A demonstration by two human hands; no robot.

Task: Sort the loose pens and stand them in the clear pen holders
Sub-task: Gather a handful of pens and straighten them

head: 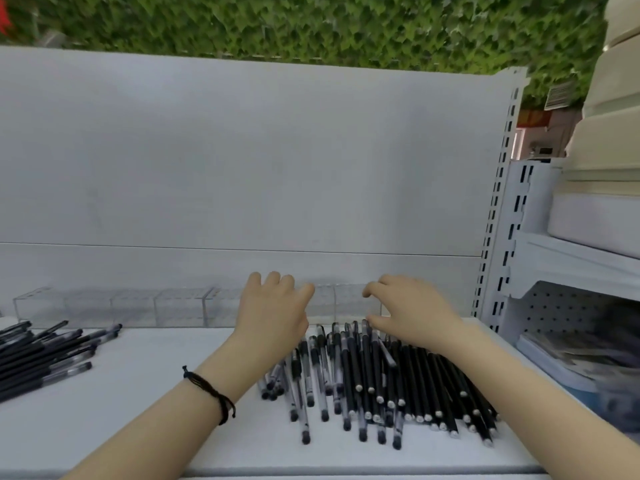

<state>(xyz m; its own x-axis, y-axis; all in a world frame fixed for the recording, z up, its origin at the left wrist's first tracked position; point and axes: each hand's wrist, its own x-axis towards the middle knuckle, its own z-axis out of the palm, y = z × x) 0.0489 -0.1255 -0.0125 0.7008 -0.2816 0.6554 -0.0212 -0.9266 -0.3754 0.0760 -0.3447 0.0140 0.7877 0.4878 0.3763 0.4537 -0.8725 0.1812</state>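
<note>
Now left hand (273, 315), right hand (410, 315) both empty, fingers (273, 282) loosely spread; I'd pinch matching slim black pens (367, 375) for clear boxy holders (180, 306).

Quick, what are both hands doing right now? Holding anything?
Left hand: open, over the clear pen holders, holding nothing.
Right hand: fingers curved at the rightmost holder; cannot tell whether it grips.
</note>
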